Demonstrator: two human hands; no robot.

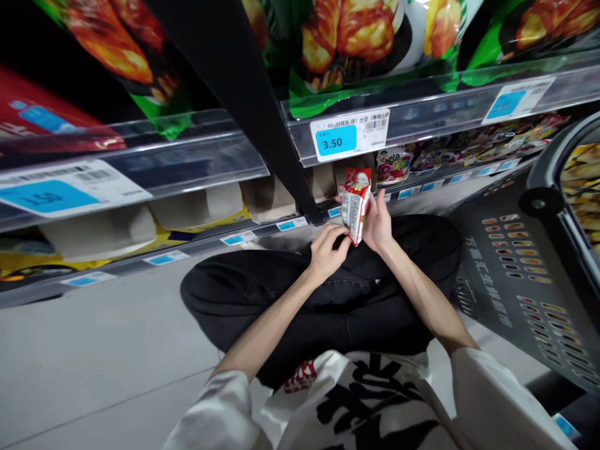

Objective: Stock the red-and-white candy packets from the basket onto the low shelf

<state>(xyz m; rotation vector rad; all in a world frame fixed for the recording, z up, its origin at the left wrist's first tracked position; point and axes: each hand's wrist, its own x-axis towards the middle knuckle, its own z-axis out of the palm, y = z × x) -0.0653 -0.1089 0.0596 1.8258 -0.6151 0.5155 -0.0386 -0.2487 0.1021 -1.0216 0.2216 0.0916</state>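
Note:
A small red and white snack packet (357, 206) is held upright above my lap, with its printed grey-white side towards me. My left hand (329, 250) pinches the packet's lower left corner between thumb and fingers. Behind and to the right of the packet is my right hand (377, 222), which supports it from the back. The right thumb points up, apart from the packet, and most of the right fingers are hidden behind it.
Shelves with price tags (349, 134) run across the front, with green snack bags (356, 37) above. Open cartons (269, 199) and colourful small packets (396, 164) line the bottom shelf. A grey shopping basket (510, 250) stands close on my right. A black upright (244, 81) divides the shelves.

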